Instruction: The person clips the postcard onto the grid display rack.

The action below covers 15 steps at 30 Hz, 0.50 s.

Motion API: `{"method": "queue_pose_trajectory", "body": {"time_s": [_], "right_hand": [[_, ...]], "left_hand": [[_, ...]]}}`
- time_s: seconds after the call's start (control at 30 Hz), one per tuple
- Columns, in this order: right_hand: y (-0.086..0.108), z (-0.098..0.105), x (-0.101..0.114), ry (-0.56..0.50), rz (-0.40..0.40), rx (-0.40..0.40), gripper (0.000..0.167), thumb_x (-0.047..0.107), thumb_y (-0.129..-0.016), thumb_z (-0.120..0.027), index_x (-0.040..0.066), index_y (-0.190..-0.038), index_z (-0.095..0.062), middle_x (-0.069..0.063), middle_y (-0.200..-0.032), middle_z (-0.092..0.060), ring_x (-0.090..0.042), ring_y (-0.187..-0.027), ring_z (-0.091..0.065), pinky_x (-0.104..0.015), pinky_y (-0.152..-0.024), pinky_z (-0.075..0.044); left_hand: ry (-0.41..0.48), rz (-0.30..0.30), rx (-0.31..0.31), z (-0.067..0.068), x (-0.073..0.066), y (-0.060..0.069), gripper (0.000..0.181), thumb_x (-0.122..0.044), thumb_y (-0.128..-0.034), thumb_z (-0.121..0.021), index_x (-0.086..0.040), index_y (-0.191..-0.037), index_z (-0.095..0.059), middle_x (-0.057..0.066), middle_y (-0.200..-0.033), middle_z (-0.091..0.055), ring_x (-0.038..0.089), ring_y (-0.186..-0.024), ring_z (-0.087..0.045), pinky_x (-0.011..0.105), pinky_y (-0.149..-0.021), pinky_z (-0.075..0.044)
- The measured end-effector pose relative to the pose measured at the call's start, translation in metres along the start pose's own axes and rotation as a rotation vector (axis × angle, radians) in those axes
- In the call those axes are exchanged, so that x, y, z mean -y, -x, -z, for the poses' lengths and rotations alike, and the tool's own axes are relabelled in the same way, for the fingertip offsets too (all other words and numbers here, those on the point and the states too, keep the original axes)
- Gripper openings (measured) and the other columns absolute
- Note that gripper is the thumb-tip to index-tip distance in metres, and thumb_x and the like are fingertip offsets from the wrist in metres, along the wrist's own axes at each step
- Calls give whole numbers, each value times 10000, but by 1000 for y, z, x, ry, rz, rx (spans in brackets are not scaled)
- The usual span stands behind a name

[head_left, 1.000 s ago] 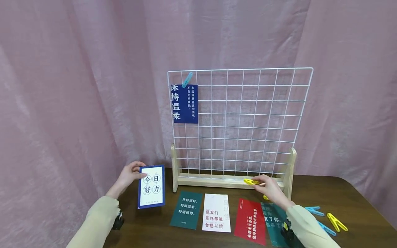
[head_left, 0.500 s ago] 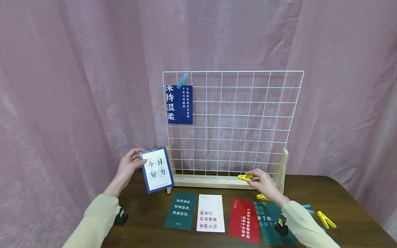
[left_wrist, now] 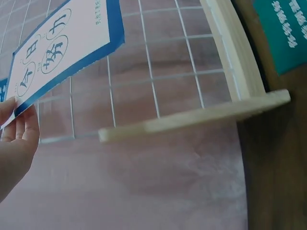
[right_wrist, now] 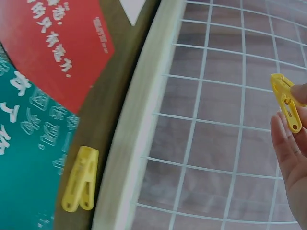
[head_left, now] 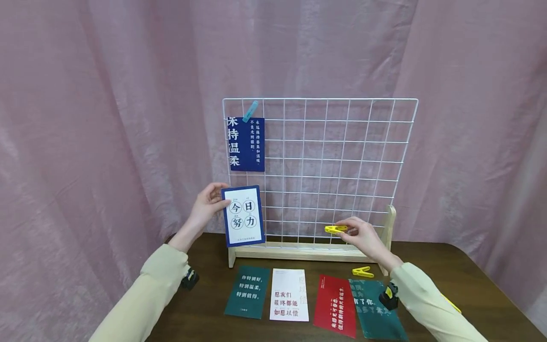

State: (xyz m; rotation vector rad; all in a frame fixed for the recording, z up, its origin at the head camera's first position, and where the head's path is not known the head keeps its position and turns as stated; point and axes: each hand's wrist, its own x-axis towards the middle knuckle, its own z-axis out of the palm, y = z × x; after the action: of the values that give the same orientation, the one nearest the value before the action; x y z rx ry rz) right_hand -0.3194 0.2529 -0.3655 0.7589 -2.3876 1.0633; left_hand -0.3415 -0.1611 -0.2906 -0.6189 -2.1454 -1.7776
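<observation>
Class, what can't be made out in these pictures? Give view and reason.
Head: most of the far-right yellow clip, behind the right sleeve.
Head: the bottom line on the held card, too small to read.
Left wrist: part of the left hand, beyond the left edge.
Right wrist: most of the white card, beyond the top edge.

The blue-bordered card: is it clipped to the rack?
Not clipped: the left hand pinches the blue-bordered card in front of the rack, no clip shows on it, and the right hand holds a yellow clip apart.
</observation>
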Motion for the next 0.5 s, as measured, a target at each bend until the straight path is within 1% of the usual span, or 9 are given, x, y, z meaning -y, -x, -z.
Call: {"method": "queue_pose_trajectory", "body": {"time_s": [0.13,0.23,0.4,0.5], "right_hand": [[-6,8,6,1,-25,12,271,60,-788,-700,18,-1048,-638,-101,-978,-588,-209,-796,-574,-289,-672,-503],[-11,14,10,10,-28,14,268,60,-790,-697,21,-1049,-641,-115,-985,-592,-215,-806,-575,-309,-684,-503],[-20,22,17,2,-2,-2,251,-2,-793,-668,-6,-1042,-637,-146,-982,-583,-239,-816,-581,-344,-689,-502],[-26,25,23,-18,19,-10,251,-29,-794,-656,-37,-1043,-626,-166,-990,-579,-269,-828,-580,-348,-694,-501]], "left_hand": [[-4,-7,30,-12,-7,-6,402,56,-827,-608,36,-1203,-466,211,-1060,-545,195,-860,-567,287,-738,-462],[-3,-37,40,-21,-14,-10,401,85,-811,-608,52,-1187,-472,215,-1037,-553,211,-849,-567,284,-731,-464],[15,-73,72,-35,-19,-15,382,104,-807,-604,65,-1167,-482,231,-1041,-551,240,-830,-552,272,-700,-470],[12,-93,83,-41,-21,-19,375,111,-801,-606,67,-1157,-494,235,-1055,-549,260,-837,-548,271,-709,-468]]}}
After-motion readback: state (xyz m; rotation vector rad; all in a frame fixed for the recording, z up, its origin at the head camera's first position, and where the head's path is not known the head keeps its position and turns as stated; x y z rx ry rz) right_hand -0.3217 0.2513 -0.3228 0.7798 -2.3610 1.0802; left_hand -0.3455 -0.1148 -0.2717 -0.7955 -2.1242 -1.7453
